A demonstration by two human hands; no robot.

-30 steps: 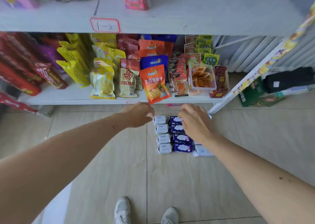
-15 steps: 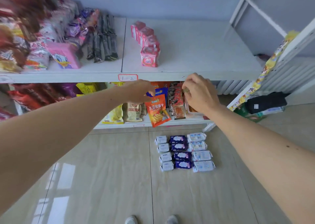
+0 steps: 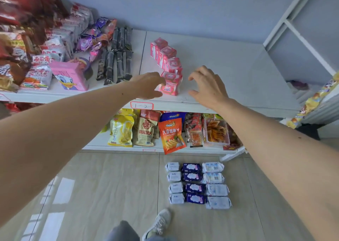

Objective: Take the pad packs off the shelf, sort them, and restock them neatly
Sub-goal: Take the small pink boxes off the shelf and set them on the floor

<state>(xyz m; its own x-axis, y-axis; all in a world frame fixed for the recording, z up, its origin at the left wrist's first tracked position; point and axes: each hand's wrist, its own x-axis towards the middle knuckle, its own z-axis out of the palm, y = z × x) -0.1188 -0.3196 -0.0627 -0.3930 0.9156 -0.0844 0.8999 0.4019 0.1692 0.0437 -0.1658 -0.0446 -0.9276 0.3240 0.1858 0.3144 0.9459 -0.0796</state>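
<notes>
Several pink pad packs [image 3: 170, 85] stand in a row running front to back on the white upper shelf [image 3: 229, 71]. My left hand [image 3: 147, 85] reaches to the left side of the front pink pack, fingertips at its edge, fingers loosely curved. My right hand [image 3: 208, 86] hovers just right of that pack with fingers spread, apart from it. On the floor lie three neat columns of packs: small white ones [image 3: 174, 182], dark blue ones [image 3: 193, 182] and larger pale ones [image 3: 215, 184].
Snack bags [image 3: 38, 75], a pink cartoon box [image 3: 70, 78] and dark bars [image 3: 117, 62] fill the upper shelf's left half. The lower shelf [image 3: 102, 143] holds yellow, brown and orange snack bags. My shoes [image 3: 159, 224] stand near the floor packs. A white frame [image 3: 300, 37] rises at right.
Both hands rose from the packs on the floor, past the lower shelf, to the front pink pack on the upper shelf. The view tilted upward with them.
</notes>
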